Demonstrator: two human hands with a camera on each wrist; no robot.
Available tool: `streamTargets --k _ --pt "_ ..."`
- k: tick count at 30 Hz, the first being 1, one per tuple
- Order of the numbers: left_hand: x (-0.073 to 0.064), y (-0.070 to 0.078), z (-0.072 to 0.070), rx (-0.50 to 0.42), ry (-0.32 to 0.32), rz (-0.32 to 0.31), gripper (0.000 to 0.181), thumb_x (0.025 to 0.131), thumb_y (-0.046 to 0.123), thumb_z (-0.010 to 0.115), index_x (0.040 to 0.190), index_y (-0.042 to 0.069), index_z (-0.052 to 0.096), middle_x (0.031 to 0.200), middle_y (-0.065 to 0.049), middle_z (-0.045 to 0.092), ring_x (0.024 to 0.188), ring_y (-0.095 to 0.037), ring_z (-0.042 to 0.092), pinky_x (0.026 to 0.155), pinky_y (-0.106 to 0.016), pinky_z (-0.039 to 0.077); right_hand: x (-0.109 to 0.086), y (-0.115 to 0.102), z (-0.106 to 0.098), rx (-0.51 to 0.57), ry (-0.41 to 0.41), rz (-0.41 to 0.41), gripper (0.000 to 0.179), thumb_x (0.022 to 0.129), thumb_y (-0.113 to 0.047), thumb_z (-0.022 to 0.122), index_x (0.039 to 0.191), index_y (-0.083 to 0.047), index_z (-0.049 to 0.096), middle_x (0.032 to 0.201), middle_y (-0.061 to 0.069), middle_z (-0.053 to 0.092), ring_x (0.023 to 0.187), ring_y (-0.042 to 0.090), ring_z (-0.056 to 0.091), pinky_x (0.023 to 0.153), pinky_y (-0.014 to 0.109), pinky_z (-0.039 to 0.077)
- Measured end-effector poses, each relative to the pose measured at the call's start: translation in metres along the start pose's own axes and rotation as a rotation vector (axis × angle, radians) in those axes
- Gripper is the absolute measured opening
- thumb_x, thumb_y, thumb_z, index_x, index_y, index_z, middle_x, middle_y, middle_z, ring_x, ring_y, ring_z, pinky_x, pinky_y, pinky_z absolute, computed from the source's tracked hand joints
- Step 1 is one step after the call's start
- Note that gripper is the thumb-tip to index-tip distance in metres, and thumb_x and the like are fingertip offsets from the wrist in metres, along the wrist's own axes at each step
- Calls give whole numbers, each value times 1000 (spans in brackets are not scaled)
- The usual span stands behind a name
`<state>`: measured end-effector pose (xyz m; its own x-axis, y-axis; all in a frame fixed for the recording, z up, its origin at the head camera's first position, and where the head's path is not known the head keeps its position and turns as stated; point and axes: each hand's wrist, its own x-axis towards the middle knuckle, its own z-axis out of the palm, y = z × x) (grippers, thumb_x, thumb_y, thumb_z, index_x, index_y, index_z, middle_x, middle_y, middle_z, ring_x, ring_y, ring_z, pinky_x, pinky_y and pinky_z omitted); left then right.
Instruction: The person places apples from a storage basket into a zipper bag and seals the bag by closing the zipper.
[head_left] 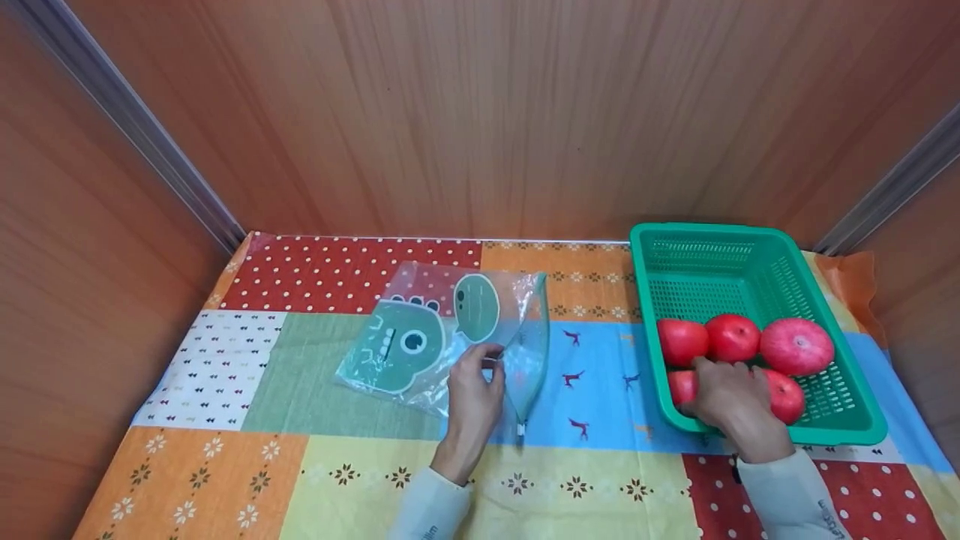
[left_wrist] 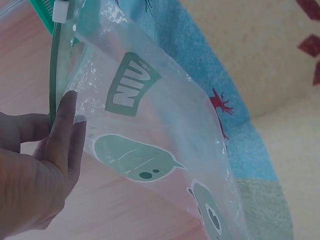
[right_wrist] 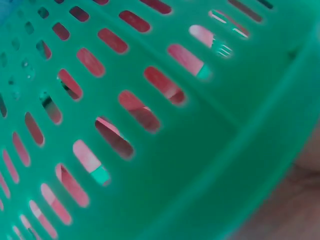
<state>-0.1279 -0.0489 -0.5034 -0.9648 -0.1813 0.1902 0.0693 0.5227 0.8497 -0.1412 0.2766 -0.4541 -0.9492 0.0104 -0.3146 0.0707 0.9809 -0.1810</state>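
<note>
A clear zip bag (head_left: 525, 352) printed with green cartoon figures lies flat, its green slider strip to the right. My left hand (head_left: 476, 390) pinches the bag near its opening; in the left wrist view, thumb and fingers (left_wrist: 65, 120) hold the film beside the strip. Inside the green basket (head_left: 757, 439), my right hand (head_left: 731, 397) reaches down over a red round fruit (head_left: 785, 396) and another red fruit (head_left: 681, 387). Its fingertips are hidden among them, and I cannot tell whether they grip one. Through the basket slots (right_wrist: 165, 85), red shows in the right wrist view.
Behind the right hand sit two more red fruits (head_left: 733, 337) and a pink streaked one (head_left: 797, 346). A patchwork cloth (head_left: 375, 480) covers the table. Wooden panels (head_left: 450, 120) stand at the back and both sides. The basket's high rim surrounds the right hand.
</note>
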Motion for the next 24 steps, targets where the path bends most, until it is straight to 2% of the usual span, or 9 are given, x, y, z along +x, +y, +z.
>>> streamTargets --k 5,14,19,24 --pt "0 0 0 0 1 6 20 96 -6 68 112 4 75 108 -10 76 97 -24 73 87 -37 63 0 2 3 14 34 -23 48 66 -15 90 93 1 55 77 16 58 80 41 59 80 62 50" --pt "-2 0 0 4 7 16 20 97 -5 68 112 5 75 108 -9 75 96 -23 73 88 -39 63 -5 6 8 -5 163 -89 49 61 -15 92 92 2 57 74 16 59 76 42 59 77 63 51" --pt "-2 -1 1 12 23 19 19 96 -6 68 110 4 76 107 -9 75 95 -24 73 86 -39 63 -8 8 5 11 211 -117 53 61 -19 94 95 3 60 77 16 62 79 43 61 79 66 49" --pt "-2 0 0 1 18 11 20 96 -7 68 111 4 75 108 -9 75 96 -24 73 86 -38 63 -12 10 -1 27 248 -136 63 61 -21 97 105 7 61 84 21 65 84 47 61 78 67 50"
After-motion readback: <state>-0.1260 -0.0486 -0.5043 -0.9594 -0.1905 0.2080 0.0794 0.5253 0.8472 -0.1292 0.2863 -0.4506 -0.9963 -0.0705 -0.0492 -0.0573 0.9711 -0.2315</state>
